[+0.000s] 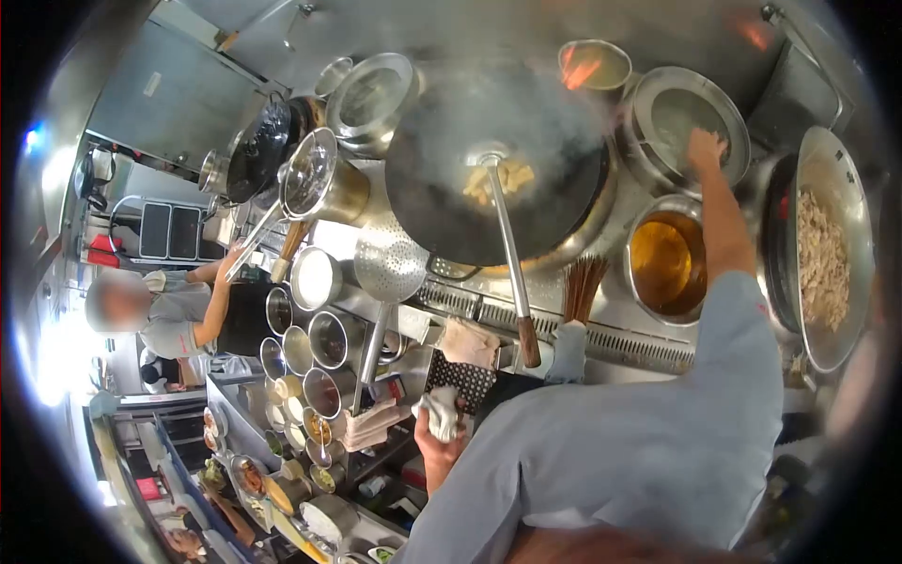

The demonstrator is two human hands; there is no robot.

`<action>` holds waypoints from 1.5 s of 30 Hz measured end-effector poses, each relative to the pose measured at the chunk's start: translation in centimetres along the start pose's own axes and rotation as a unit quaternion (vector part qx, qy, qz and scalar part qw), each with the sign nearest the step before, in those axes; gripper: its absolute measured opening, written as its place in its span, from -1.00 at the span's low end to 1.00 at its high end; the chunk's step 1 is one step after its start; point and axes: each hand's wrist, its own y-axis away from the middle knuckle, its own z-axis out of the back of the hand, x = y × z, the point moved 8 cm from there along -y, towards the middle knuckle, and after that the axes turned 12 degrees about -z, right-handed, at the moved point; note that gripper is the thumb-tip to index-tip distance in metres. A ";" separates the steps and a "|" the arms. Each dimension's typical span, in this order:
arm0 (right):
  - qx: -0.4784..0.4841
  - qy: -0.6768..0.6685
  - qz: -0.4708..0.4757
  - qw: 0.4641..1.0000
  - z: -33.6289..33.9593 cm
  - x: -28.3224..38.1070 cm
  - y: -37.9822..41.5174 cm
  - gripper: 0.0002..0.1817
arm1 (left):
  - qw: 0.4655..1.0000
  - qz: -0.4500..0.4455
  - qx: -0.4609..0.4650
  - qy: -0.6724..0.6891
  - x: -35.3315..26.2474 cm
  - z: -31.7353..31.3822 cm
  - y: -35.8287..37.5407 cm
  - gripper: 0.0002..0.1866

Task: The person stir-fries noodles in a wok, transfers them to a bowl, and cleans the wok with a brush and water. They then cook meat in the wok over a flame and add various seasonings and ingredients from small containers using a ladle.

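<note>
Right hand [705,148] over pot [728,99] rim

One head-worn fisheye camera looks steeply down from above the person's shoulder onto the cooking range, close in, with the wok [498,164] toward twelve o'clock and rounded dark corners framing it

Restaurant kitchen — steaming wok [498,169], seasoning pots [315,277].

Steam veils the wok [442,179]; a co-worker's face [117,305] is blurred.
</note>
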 end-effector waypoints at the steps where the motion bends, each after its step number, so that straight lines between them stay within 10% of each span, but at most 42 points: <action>1: -0.020 -0.091 -0.032 0.995 0.2 -0.8 -1.8 -0.58 | 1.000 -0.023 0.016 0.000 -0.5 -1.5 -1.5 -0.46; 11: 0.052 -0.441 0.171 0.880 19.6 9.7 22.9 -0.57 | 0.966 0.027 0.075 -0.245 -1.9 -16.4 -25.7 -0.75; 14: 0.171 -0.354 0.227 0.891 19.1 15.8 38.7 -0.07 | 0.959 -0.045 0.041 -0.278 -3.1 -18.2 -21.9 -0.83; 19: 0.212 -0.489 0.148 0.833 13.3 20.4 44.8 -0.17 | 0.964 -0.067 0.131 -0.224 -1.7 -18.9 -19.7 -0.85; 26: 0.358 -0.694 0.089 0.619 15.8 19.9 49.9 -0.42 | 0.935 0.185 0.296 -0.057 -3.0 -13.9 -17.7 -0.64; 29: 0.239 -0.613 0.077 0.750 20.4 23.8 51.6 -0.52 | 0.946 0.163 0.280 0.017 -7.7 -7.7 -15.8 -0.64; 31: 0.335 -0.609 0.096 0.712 19.8 27.4 54.1 -0.58 | 0.975 0.028 0.192 -0.113 -14.7 -2.6 -16.8 -0.71; 33: 0.446 -0.580 0.139 0.667 19.0 31.7 58.0 -0.66 | 0.887 -0.245 0.107 -0.378 -25.6 1.5 -17.6 -0.70; 34: 0.458 -0.564 0.172 0.665 18.9 34.0 59.8 -0.68 | 0.687 -0.478 0.099 -0.538 -30.5 3.0 -18.5 -0.60; 35: 0.486 -0.532 0.204 0.663 18.3 36.3 60.9 -0.69 | 0.583 -0.483 0.003 -0.654 -34.0 5.0 -19.6 -0.51; 38: 0.466 -0.437 0.291 0.712 18.0 43.0 62.6 -0.67 | 0.542 -0.288 -0.008 -0.789 -38.1 10.7 -28.5 -0.49; 45: 0.325 -0.271 0.366 0.829 18.2 51.2 61.7 -0.63 | 0.466 -0.286 0.006 -0.837 -37.6 9.0 -29.2 -0.49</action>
